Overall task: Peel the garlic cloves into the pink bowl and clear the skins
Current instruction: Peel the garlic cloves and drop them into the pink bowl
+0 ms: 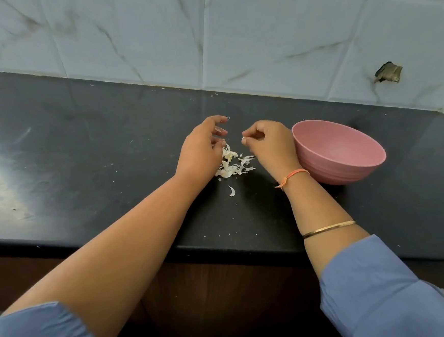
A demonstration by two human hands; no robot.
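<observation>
One view to report, the head camera. The right hand [269, 143] pinches a small white piece, which I take for a garlic clove [244, 139], between thumb and fingertips. The left hand [200, 148] hovers just beside it, fingers loosely curled and holding nothing that I can make out. The two hands are near each other but apart.

I judge peeling to be the step in hand. The next move calls for stripping the clove and carrying it right, over the rim of the pink bowl [330, 170], which stands just beyond the right wrist. I can see no cloves inside the bowl, though its near side is hidden.

The skins [232, 164] lie heaped on the counter [108, 150] below and between the hands, uncleared. One stray skin [232, 191] lies nearer me. Nothing blocks the path to the bowl.
</observation>
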